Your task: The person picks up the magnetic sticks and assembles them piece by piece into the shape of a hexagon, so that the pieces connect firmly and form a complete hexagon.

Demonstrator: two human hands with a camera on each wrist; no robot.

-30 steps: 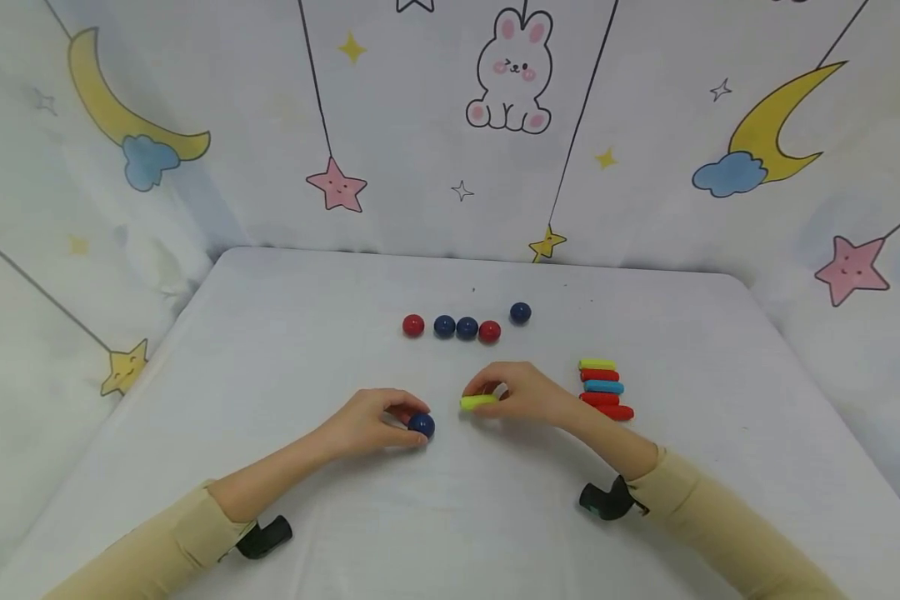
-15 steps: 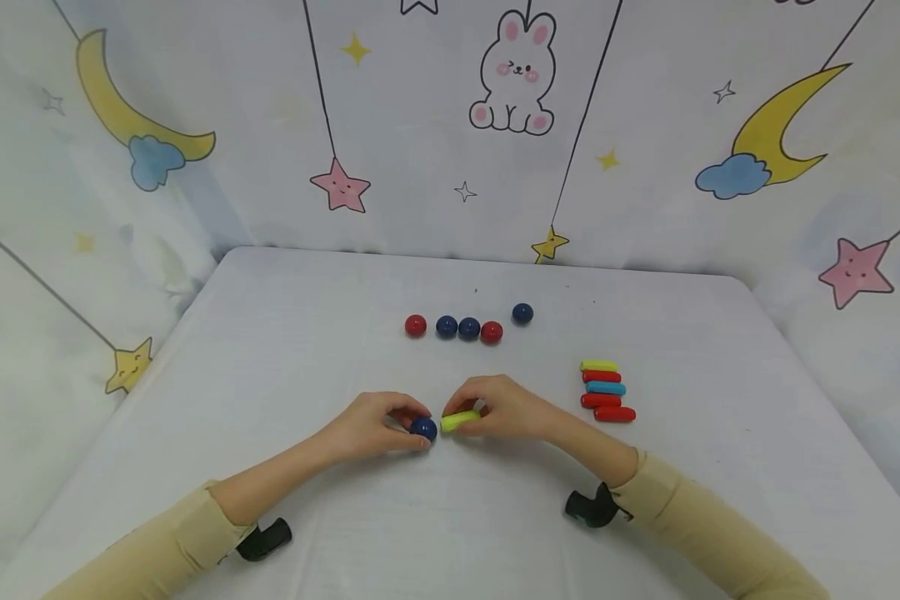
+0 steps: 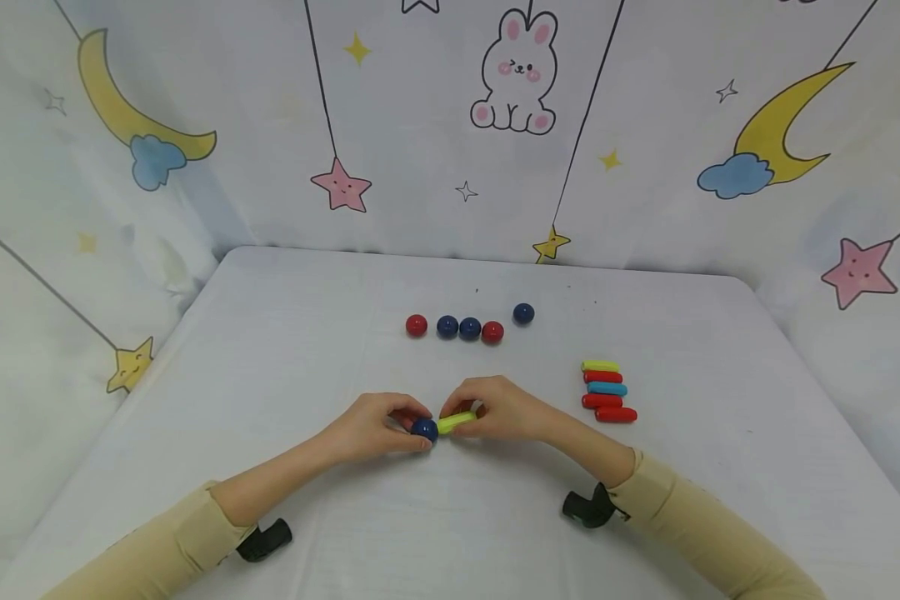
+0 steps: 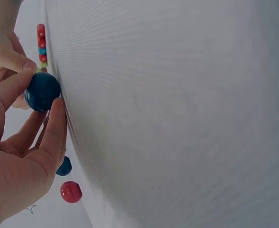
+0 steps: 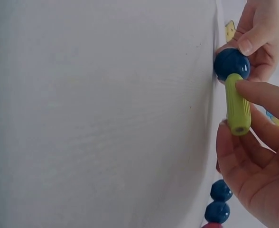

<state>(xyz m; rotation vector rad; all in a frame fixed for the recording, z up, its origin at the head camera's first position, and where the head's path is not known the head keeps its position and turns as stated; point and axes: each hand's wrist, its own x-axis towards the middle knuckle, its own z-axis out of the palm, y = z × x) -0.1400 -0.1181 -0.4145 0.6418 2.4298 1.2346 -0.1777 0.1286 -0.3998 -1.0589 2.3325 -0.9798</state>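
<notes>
Between thumb and fingers, my left hand [image 3: 371, 427] pinches a dark blue ball [image 3: 424, 429] near the middle of the table. Facing it, my right hand [image 3: 504, 407] pinches a yellow-green ribbed stick [image 5: 238, 104] whose far end meets the ball's side. In the right wrist view the stick's near end shows a small grey dot. The left wrist view has the blue ball [image 4: 42, 92] large between thumb and fingertips, hiding most of the stick behind it.
Further back lies a row of balls: a red ball [image 3: 416, 325], two blue ones and another red ball [image 3: 492, 332], with a blue ball [image 3: 523, 313] set apart. On the right, several sticks are stacked side by side: yellow-green [image 3: 600, 366], red and blue [image 3: 607, 388].
My right hand has come left and nearer with the yellow-green stick, bringing its end against the blue ball. My left hand has stayed almost still, holding the ball.
</notes>
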